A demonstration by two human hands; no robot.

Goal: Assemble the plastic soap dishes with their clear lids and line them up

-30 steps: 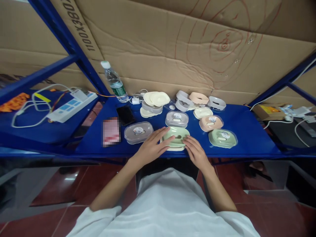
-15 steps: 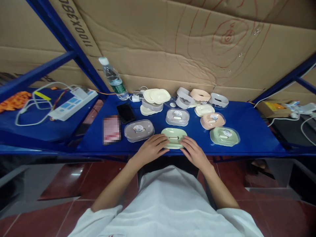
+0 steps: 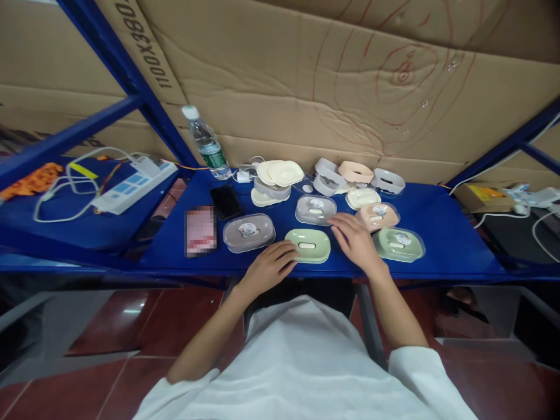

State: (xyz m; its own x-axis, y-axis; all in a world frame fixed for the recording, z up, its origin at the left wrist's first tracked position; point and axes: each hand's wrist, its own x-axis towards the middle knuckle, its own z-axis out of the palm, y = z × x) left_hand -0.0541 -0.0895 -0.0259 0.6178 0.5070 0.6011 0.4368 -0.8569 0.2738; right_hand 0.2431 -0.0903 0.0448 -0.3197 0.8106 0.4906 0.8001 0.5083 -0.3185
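A light green soap dish [image 3: 322,254] with a pale slot in its middle lies near the table's front edge. My left hand [image 3: 272,265] rests at its left rim, fingers stretched over the edge and thumb at the lower side, not wrapped round it. To the dish's upper right, my right hand [image 3: 355,240] is off the dish, holding nothing, with fingers loosely extended. Its fingertips are close to a grey soap box [image 3: 315,210] under a clear lid. Beside that hand are a peach soap box [image 3: 378,217] and a green soap box [image 3: 399,244], both with clear lids and round stickers.
Another lidded grey box [image 3: 249,231] lies left of the dish. Behind are cream trays [image 3: 285,173], grey shells [image 3: 329,177] and a peach shell [image 3: 355,172]. A water bottle [image 3: 210,153], a phone [image 3: 226,202] and a blurred pink item [image 3: 200,231] are at left.
My right hand has let go of the green dish's right side and moved up and right. My left hand stays at its left rim. The dish's slot now looks paler.
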